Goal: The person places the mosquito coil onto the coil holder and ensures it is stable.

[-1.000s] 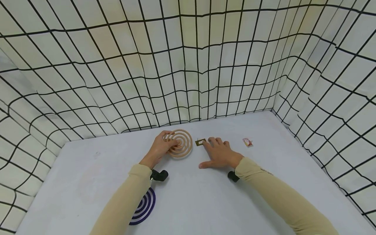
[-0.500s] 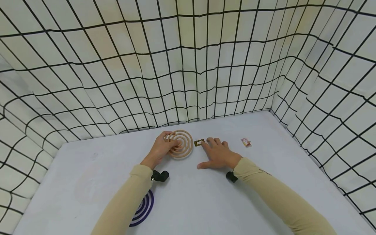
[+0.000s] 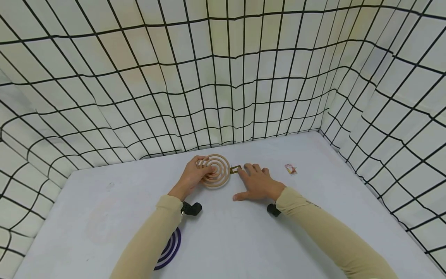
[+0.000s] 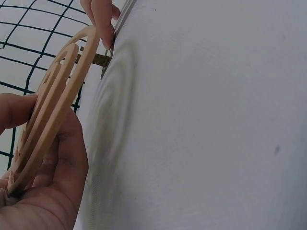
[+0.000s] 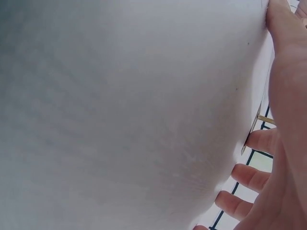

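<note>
My left hand pinches a tan mosquito coil between the thumb and curled fingers. The coil is held tilted above the table, with its shadow on the cloth in the left wrist view. Right beside it, a small brass-coloured metal coil stand lies flat with a prong sticking up. Whether coil and prong touch, I cannot tell. My right hand is spread palm down, its index fingertip on the edge of the stand and the other fingertips on the table. A purple coil lies partly hidden beneath the left forearm.
A small red-and-white printed packet lies on the white table, right of the right hand. Black netting over pale cloth rises behind the table and along the sides. Black wrist cameras hang under both wrists.
The tan coil has shifted slightly right and now sits closer to the stand. My right hand keeps its place on the stand. The head view has drifted a little.
</note>
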{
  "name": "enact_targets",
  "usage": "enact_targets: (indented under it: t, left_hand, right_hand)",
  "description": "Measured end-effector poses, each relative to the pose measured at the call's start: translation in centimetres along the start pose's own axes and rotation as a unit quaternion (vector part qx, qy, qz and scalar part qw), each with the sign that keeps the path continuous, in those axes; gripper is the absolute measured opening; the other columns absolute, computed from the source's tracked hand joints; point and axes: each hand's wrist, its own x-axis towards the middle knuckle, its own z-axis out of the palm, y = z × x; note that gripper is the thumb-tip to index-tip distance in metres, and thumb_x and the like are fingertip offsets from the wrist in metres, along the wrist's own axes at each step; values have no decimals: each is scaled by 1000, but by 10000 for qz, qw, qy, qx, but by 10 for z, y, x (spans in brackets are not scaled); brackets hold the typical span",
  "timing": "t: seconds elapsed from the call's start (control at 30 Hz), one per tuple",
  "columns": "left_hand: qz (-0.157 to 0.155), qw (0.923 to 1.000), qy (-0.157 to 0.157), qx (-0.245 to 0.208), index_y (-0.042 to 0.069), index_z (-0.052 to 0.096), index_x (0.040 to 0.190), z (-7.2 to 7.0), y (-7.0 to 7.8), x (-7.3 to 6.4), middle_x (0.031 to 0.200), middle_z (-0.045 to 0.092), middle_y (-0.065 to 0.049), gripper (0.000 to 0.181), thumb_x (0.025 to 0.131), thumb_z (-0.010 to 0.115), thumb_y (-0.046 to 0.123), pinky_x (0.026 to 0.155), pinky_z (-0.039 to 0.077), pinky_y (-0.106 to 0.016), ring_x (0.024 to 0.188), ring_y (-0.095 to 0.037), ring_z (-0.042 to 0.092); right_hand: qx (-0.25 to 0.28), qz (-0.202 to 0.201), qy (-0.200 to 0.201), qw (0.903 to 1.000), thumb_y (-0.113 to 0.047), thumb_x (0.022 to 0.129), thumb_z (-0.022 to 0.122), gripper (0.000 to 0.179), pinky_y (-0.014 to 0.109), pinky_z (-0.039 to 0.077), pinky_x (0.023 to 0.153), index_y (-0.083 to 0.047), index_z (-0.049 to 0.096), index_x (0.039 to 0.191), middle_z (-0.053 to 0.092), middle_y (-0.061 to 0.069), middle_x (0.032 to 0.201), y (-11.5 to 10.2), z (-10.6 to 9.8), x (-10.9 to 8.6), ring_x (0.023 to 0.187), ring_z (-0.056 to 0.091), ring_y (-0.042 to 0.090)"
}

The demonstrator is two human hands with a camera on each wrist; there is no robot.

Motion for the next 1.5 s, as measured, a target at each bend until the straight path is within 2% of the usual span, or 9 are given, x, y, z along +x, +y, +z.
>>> enact_targets:
  t: [0.2,0.53,0.7,1.27,1.5]
  left_hand:
    - [-21,10000,-33,-74,13,47,147,4,1,1,82,75,5,59,95,74,20,76,54,-22,77,-7,74]
    - [116,9998,-61,-142,8,46,147,10,-1,6,80,76,6,61,94,74,19,75,54,-20,76,-6,74]
    - [108,9998,-11,-152,9,49,144,12,-1,8,81,76,4,59,93,75,19,74,54,-21,76,-7,74]
    - [19,10000,59,11,13,52,144,25,0,17,129,65,-11,56,94,77,22,83,48,-21,96,-8,64]
    - [-1,10000,72,39,14,52,143,30,3,17,137,61,-12,55,94,76,21,86,47,-23,105,-13,61]
  right_hand:
    - [-33,20,-23,10000,-84,84,58,108,64,37,109,-17,29,163,29,17,165,1,-1,-1,149,32,42]
    - [-102,0,-27,9999,-86,84,56,108,65,37,110,-17,30,163,29,17,165,0,-2,-1,150,32,42]
    - [-118,19,-41,9999,-86,83,56,108,65,37,111,-17,31,163,29,17,166,-1,-1,0,151,32,42]
    - [-114,-36,1,9999,-86,84,55,108,65,36,111,-17,28,164,29,16,165,0,-1,-1,150,32,41]
    - [-101,17,-5,9999,-85,84,56,107,66,35,112,-17,31,163,29,16,165,2,0,-1,149,32,41]
